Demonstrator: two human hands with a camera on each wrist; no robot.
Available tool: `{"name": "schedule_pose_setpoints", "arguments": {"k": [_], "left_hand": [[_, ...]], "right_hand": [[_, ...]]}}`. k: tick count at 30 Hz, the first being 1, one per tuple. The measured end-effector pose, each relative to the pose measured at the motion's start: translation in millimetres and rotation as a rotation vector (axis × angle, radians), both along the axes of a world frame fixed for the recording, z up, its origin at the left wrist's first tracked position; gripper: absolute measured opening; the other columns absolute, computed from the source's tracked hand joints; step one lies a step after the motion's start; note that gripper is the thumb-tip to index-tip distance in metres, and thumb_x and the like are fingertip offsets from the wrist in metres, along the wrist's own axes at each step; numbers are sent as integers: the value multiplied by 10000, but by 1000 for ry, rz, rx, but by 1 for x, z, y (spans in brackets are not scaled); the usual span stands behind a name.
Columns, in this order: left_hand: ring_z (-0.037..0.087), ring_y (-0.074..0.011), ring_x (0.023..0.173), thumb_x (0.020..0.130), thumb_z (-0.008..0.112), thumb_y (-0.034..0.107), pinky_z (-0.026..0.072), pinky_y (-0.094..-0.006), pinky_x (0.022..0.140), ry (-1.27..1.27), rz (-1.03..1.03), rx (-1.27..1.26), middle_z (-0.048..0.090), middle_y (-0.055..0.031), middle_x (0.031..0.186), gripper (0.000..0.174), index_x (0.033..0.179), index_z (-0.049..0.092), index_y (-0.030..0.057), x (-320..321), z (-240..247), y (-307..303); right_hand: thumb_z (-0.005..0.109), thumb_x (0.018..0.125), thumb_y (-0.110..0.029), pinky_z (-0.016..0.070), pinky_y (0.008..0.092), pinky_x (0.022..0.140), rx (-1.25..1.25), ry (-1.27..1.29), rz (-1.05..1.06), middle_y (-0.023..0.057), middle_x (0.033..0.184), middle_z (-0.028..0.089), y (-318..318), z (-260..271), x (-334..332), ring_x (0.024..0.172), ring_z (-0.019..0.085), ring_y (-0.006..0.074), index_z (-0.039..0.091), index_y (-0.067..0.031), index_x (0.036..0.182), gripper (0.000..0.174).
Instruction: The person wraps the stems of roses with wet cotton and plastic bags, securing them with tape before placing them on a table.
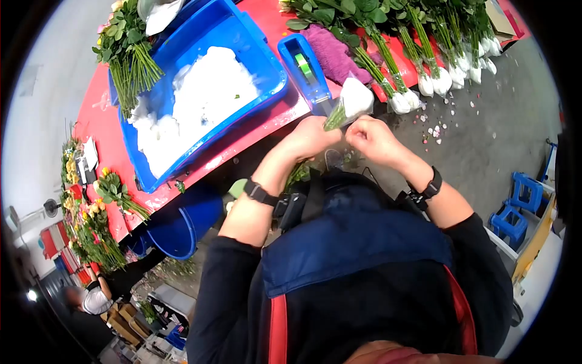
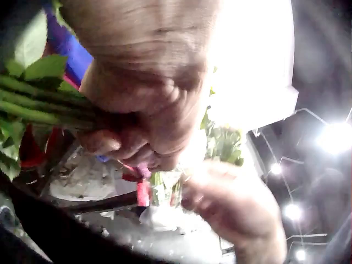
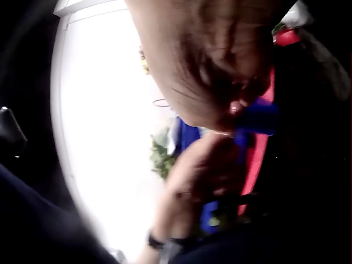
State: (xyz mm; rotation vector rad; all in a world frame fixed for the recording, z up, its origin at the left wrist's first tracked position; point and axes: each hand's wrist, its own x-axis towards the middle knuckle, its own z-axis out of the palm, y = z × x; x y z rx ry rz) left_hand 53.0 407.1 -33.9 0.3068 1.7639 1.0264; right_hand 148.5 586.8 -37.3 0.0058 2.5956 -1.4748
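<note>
The bunch of slim green stems (image 2: 49, 107) lies in the left hand (image 1: 312, 138), whose grip is clamped on it, fingers curled round the stems. In the left wrist view the stems enter one side of that grip, with broad green leaves (image 2: 44, 69) beside them. In the head view the bunch comes out past the fingers and ends in a rounded white bundle under clear plastic (image 1: 356, 96).

The relation that counts is how this wrapped end lies to the two hands. The bunch's long axis slants through the left hand, its wrapped end pointing away from the person's body and leaning to the right. That end lies beyond the left grip and just in front of the right hand (image 1: 376, 141), so the right hand's curled fingertips are nearer to it than the left hand's are. Whether they touch the plastic, or pinch something small, I cannot tell.

Both hands are close together just off the near edge of the red table (image 1: 94, 124). At that edge, just beyond the left hand, stands a blue tape dispenser (image 1: 316, 90) with a green roll (image 1: 305, 67). The large blue plastic tub (image 1: 212, 24) is farther left; other white-ended green bunches (image 1: 425, 85) reach over the table edge to the right.
</note>
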Motion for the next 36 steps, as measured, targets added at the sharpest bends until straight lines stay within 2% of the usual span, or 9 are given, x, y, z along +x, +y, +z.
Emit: {"name": "schedule_pose_setpoints", "arguments": {"k": [4, 10, 12, 14, 15, 18, 22, 29, 36], "left_hand": [[445, -80, 415, 859, 634, 293, 333, -256, 370, -69, -18, -56, 504, 0, 550, 277, 852, 626, 16, 12, 56, 7], [576, -174, 599, 843, 638, 310, 489, -352, 628, 375, -42, -5, 594, -144, 643, 307, 836, 642, 3, 45, 52, 3], [600, -214, 596, 838, 640, 305, 488, -355, 623, 477, -25, -91, 596, -159, 646, 309, 824, 631, -4, 48, 52, 0], [610, -246, 595, 835, 638, 303, 484, -361, 612, 526, 81, -105, 601, -171, 651, 311, 825, 624, -8, 48, 57, -7], [627, -412, 742, 830, 598, 368, 490, -449, 674, 466, 96, -198, 614, -238, 716, 359, 842, 627, 10, 43, 55, -9], [620, -426, 749, 827, 569, 350, 485, -481, 689, 604, 200, -297, 621, -248, 737, 343, 844, 626, 13, 35, 42, -11], [632, -424, 777, 810, 572, 328, 493, -499, 702, 780, 269, -452, 633, -257, 769, 333, 860, 641, 6, 27, 46, -29], [665, -356, 712, 860, 560, 413, 521, -465, 628, 915, 1, -578, 660, -201, 735, 397, 896, 618, 22, 50, 37, -51], [652, -371, 737, 806, 607, 422, 518, -447, 671, 635, -254, -517, 659, -211, 737, 408, 858, 660, 21, 71, 83, -53]], "right_hand": [[649, 824, -53, 483, 317, 857, -724, 5, -66, 61, 1045, 645, 3, -14, -9, 982, 593, 117, 620, 5, 1092, 275], [706, 723, -164, 477, 423, 851, 152, 817, 266, 122, 1034, 646, 5, -6, -80, 969, 599, 327, 629, -15, 1001, 325], [693, 712, -132, 471, 417, 852, 719, 260, 523, 112, 1006, 644, 0, 0, -75, 942, 595, 327, 637, -55, 980, 285], [678, 699, -110, 467, 405, 859, 73, 714, 194, 96, 988, 650, 11, -43, -48, 945, 592, 325, 654, -104, 996, 298], [670, 691, -114, 455, 401, 886, -41, 451, 111, 82, 998, 652, 9, -52, -42, 974, 585, 313, 657, -123, 1005, 313], [643, 733, -84, 512, 408, 745, -138, 504, -13, 88, 868, 687, -11, -32, -57, 811, 638, 334, 684, -91, 978, 248], [623, 843, -128, 496, 308, 568, -478, -301, 397, 83, 761, 705, -27, 8, -37, 631, 639, 160, 710, -22, 847, 138], [599, 886, -168, 418, 217, 411, -911, -988, 188, 114, 790, 701, -55, 62, -64, 504, 599, 120, 646, 39, 960, 225], [540, 782, 42, 428, 222, 436, -316, -610, 810, 137, 1088, 679, -42, 77, -115, 548, 599, 92, 544, 53, 1255, 474]]}}
